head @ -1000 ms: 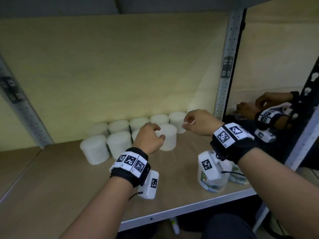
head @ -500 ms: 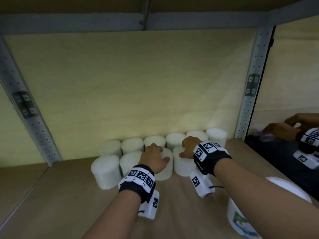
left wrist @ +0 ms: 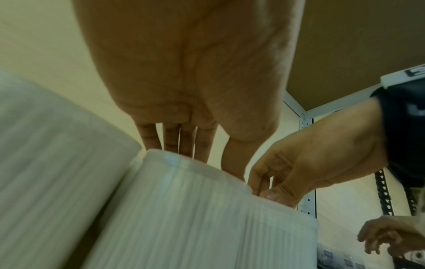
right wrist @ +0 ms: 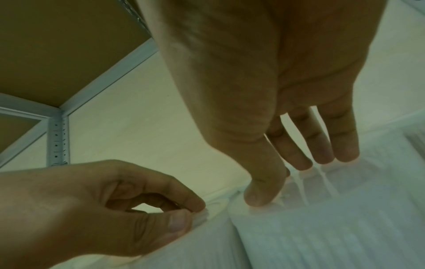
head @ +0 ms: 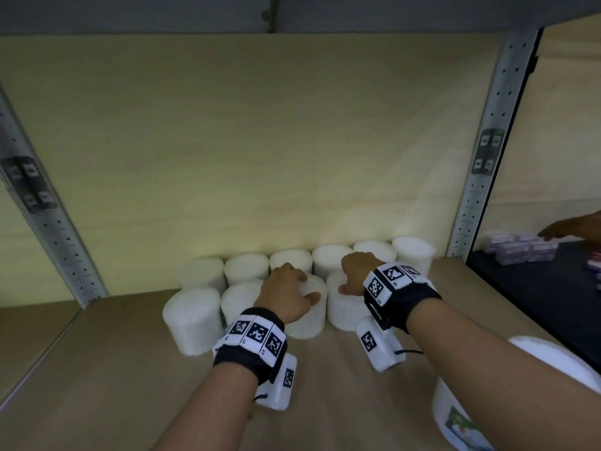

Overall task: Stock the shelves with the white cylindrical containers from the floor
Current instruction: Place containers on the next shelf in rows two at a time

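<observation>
White cylindrical containers stand in two rows at the back of the shelf board (head: 107,379). My left hand (head: 289,294) lies over the top of the third front-row container (head: 309,323), fingers curled over its rim and thumb against its side, as the right wrist view shows the left hand (right wrist: 188,214). Beside it my right hand (head: 354,275) grips the fourth front-row container (head: 341,314), thumb on its near rim (right wrist: 264,198) and fingers hanging over its top. In the left wrist view that container (left wrist: 195,209) fills the lower frame, with the right hand (left wrist: 264,189) at its rim.
A larger white tub (head: 455,418) with a printed label stands at the shelf's front right, under my right forearm. Perforated metal uprights (head: 484,151) frame the bay, and another shelf (head: 292,14) is close overhead. In the bay to the right, another person's hand (head: 579,226) reaches over small purple boxes (head: 520,249).
Both hands moved forward and down onto the two front-row containers. My head came closer and tilted up, so the tub slid to the lower right.
</observation>
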`<state>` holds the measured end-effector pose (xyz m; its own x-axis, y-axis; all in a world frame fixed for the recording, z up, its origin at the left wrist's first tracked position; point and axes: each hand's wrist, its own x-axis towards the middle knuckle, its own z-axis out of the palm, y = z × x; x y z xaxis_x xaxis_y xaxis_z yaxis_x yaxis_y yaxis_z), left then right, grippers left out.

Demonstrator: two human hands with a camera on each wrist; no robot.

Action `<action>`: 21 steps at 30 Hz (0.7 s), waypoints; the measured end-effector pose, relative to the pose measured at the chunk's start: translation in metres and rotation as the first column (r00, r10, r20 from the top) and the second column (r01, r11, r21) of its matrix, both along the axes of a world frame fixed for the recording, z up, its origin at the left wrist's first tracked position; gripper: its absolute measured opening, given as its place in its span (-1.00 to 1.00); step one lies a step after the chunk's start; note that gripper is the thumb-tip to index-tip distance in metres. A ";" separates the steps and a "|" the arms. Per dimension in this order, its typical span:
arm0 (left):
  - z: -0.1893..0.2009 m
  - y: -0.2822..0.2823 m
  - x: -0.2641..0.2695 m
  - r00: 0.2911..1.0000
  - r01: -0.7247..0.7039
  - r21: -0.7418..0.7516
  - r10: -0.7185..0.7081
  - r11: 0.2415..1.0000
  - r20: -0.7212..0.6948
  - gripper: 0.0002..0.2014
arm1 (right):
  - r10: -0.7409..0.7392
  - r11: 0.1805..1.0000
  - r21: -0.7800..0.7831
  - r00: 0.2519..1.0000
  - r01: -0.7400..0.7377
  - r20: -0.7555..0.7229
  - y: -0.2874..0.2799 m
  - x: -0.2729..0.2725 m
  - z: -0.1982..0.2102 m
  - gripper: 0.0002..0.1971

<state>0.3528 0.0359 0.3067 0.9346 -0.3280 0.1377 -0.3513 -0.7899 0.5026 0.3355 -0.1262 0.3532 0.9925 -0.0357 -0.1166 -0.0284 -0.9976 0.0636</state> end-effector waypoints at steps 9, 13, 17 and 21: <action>-0.003 -0.001 -0.001 1.000 -0.015 0.002 0.015 1.000 0.019 -0.51 | 0.023 0.996 0.084 1.000 -0.022 -0.015 0.000 -0.001 0.002 -0.73; -0.002 -0.001 -0.001 1.000 -0.014 0.008 0.014 1.000 0.012 -0.51 | 0.013 0.988 0.153 0.999 -0.005 -0.049 0.000 -0.005 0.006 -0.56; -0.002 -0.001 -0.001 1.000 -0.015 0.006 0.015 1.000 0.010 -0.51 | 0.024 0.984 0.175 0.998 -0.014 -0.055 0.000 -0.007 0.007 -0.58; -0.002 0.000 -0.002 1.000 -0.011 0.008 0.011 1.000 0.002 -0.51 | -0.023 0.979 0.204 1.000 0.021 0.007 0.003 -0.006 0.011 -0.60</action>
